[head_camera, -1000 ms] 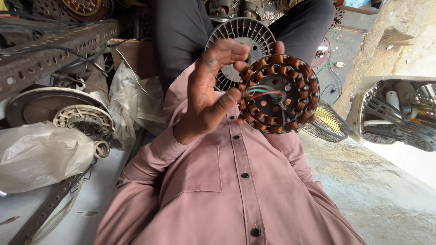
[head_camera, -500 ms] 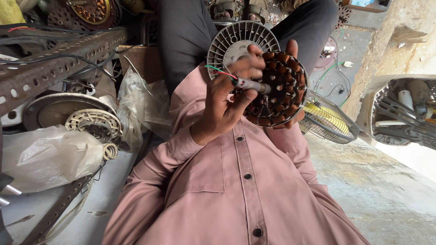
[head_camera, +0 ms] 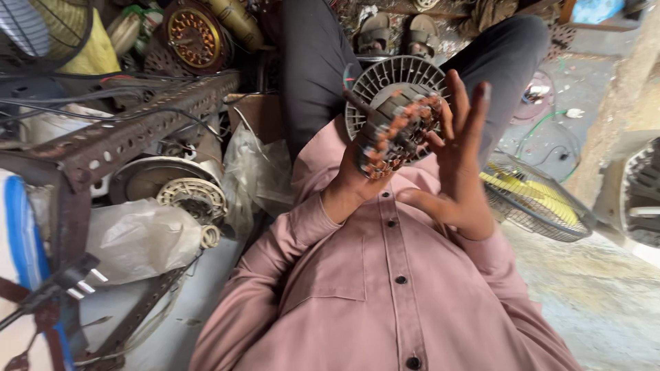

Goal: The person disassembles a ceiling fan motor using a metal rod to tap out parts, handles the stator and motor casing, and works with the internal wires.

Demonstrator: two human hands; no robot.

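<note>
Left hand (head_camera: pixel 354 182) grips the copper-wound stator (head_camera: pixel 395 134) edge-on at chest height, fingers closed round its rim. Right hand (head_camera: pixel 457 161) is spread flat beside it, holding nothing. Risk: one-handed rim grip could slip; loose leads may snag.

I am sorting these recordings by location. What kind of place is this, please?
Probably a small fan or motor repair workshop. The left hand holds a stator with copper windings, another wound stator lies in the clutter behind, and a fan guard rests on the floor beside a rusty slotted metal rack.
</note>
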